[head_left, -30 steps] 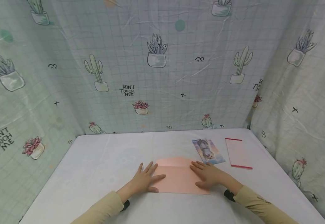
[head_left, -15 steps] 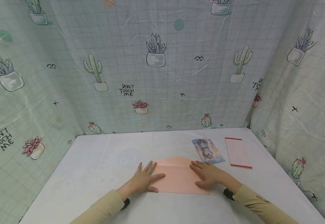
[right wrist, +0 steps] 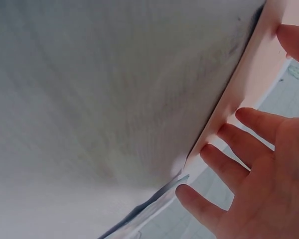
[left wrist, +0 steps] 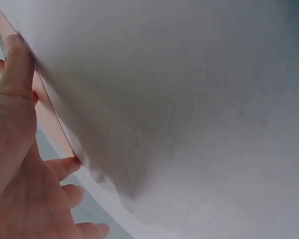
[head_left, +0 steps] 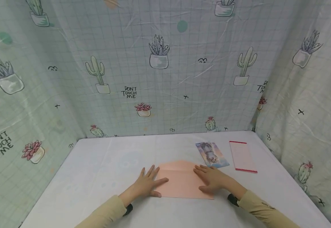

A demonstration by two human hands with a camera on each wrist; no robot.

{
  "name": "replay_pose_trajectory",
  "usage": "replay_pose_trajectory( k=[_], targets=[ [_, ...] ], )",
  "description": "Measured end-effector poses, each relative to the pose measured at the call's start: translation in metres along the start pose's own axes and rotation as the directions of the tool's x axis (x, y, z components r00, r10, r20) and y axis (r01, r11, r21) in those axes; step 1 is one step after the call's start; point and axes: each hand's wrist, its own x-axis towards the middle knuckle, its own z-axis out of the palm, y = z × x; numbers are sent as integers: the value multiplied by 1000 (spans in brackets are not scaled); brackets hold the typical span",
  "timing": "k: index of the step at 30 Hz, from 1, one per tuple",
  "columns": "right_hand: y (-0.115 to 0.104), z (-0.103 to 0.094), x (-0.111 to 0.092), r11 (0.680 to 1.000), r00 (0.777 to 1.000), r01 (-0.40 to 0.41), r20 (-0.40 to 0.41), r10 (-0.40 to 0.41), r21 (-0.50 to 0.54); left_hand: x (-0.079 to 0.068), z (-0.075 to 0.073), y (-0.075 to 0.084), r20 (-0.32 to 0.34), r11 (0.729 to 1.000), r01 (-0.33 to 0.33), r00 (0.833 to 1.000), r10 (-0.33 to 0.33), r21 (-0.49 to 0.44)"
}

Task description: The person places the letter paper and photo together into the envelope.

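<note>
A peach-coloured paper envelope [head_left: 182, 185] lies flat on the white table, its pointed flap [head_left: 179, 164] unfolded toward the far side. My left hand [head_left: 146, 183] rests with spread fingers on its left edge; the thumb and index finger lie over the paper. On the right edge, my right hand [head_left: 212, 179] presses with fingers straight. In the left wrist view the left hand [left wrist: 20, 149] touches the thin edge of the envelope [left wrist: 52, 119]. The right wrist view has the right hand's fingertips [right wrist: 209, 152] against the envelope [right wrist: 234, 94]. Whether anything is inside the envelope cannot be seen.
Beyond my right hand lies a picture card [head_left: 212, 154] with an animal-like figure on it. Farther right is a pale pink rectangular piece [head_left: 243, 156] with red end strips. A cactus-print curtain [head_left: 165, 79] encloses the table [head_left: 111, 164] at the back and sides.
Both hands and the envelope stay in the same place. The far flap looks slightly more raised or pointed than a second ago; otherwise only a tiny camera shift shows.
</note>
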Motion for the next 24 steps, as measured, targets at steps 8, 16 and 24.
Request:
replay_pose_trajectory(
  k=[8, 16, 24],
  targets=[
    [3, 5, 0, 999, 1000, -21, 13, 20, 32, -4, 3, 3, -30, 999, 1, 1000, 0, 36],
    [2, 3, 1, 999, 998, -46, 45, 45, 19, -7, -1, 4, -93, 996, -30, 995, 38, 85],
    [5, 6, -1, 999, 1000, -28, -4, 28, -17, -13, -2, 8, -102, 993, -50, 993, 61, 110]
  ],
)
